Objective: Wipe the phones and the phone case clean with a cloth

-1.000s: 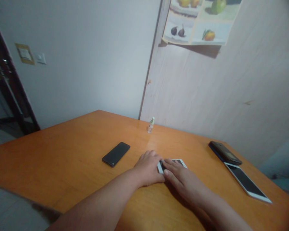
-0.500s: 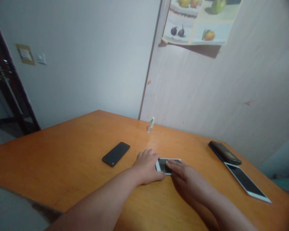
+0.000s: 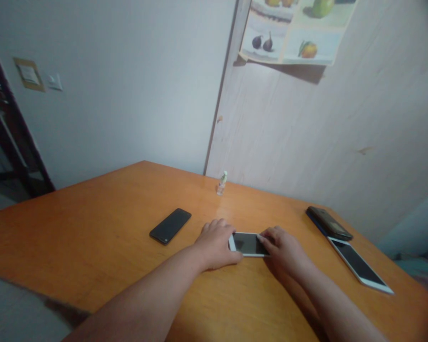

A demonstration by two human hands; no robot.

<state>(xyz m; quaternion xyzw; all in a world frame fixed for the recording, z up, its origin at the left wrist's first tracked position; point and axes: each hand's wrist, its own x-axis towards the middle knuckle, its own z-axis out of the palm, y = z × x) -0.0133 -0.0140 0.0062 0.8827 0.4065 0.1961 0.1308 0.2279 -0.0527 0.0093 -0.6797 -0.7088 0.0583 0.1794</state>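
A white smartphone (image 3: 248, 243) with a dark screen lies flat on the wooden table, its long side running left to right. My left hand (image 3: 219, 245) is wrapped round the phone's left end, thumb at the near edge and fingers at the far side. At the other end, my right hand (image 3: 283, 249) closes on the phone, one digit resting over the screen and the other fingers curled at the right edge. That right end is partly hidden under the hand.
A black phone (image 3: 170, 226) lies to the left on the table (image 3: 92, 228). Near the wall stands a small clear bottle (image 3: 221, 183). On the right, a white tablet-like device (image 3: 360, 266) lies next to a dark wallet-like case (image 3: 330, 223). A fruit poster (image 3: 288, 40) hangs above.
My right hand has shifted right, from over the middle of the white smartphone's screen to its right end, uncovering more screen. My left hand keeps its grip. The view has turned slightly.
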